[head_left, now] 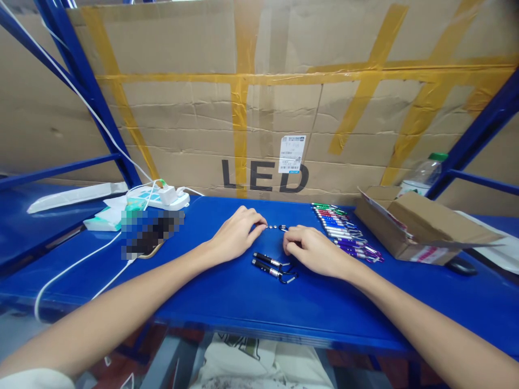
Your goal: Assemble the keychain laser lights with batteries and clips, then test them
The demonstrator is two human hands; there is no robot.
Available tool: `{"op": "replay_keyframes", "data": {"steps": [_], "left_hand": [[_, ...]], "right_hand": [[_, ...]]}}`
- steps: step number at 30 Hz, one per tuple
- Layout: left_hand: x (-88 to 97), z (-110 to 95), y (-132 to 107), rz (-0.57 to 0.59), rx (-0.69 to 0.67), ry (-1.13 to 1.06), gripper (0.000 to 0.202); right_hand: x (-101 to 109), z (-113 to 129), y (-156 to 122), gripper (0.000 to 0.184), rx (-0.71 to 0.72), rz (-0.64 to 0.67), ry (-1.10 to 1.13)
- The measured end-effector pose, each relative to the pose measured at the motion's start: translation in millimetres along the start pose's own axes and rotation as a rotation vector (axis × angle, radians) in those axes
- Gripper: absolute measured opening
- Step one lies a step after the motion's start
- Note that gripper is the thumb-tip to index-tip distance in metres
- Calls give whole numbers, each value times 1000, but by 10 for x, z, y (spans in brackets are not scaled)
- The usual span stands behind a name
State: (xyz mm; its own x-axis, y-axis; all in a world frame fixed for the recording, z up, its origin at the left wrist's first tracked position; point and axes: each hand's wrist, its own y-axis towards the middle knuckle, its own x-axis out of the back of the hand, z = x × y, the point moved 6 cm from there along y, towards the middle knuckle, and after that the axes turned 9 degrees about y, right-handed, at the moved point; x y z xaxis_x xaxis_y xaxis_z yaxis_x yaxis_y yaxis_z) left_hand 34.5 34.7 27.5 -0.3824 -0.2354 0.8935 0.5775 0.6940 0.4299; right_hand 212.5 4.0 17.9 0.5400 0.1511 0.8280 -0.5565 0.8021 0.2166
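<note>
My left hand (pixel 237 233) rests on the blue tabletop, thumb and forefinger pinched at the end of a short row of tiny silver discs (pixel 273 227). What lies between those fingertips is too small to make out. Across from it, my right hand (pixel 310 249) is curled closed, with a small black clip piece (pixel 283 228) showing at its fingertips; the palm side is hidden. Two black penlights with clips lie between and below my hands, an upper penlight (pixel 265 259) and a lower penlight (pixel 265 267).
Right of my right hand lies a row of coloured penlights (pixel 334 224). Beyond stand an open cardboard box (pixel 421 229) and a bottle (pixel 424 173). On the left are a blurred-out phone (pixel 152 237), a power strip (pixel 178 201) and white cables. A large carton (pixel 194 124) closes the back.
</note>
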Motion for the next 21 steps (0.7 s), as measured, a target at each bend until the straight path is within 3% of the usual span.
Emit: {"op": "replay_keyframes", "data": {"steps": [3, 8, 16, 21], "left_hand": [[-33, 57, 0, -5, 4, 14, 29], [-229, 210, -33, 153, 87, 131, 43], [-173, 118, -17, 207, 33, 178, 36], [-169, 158, -30, 239, 95, 299, 28]], "right_hand": [[12, -58, 0, 23, 40, -100, -97], [-77, -213, 11, 41, 67, -126, -225], [-238, -251, 40, 56, 24, 61, -266], [-239, -246, 109, 58, 55, 68, -335]]}}
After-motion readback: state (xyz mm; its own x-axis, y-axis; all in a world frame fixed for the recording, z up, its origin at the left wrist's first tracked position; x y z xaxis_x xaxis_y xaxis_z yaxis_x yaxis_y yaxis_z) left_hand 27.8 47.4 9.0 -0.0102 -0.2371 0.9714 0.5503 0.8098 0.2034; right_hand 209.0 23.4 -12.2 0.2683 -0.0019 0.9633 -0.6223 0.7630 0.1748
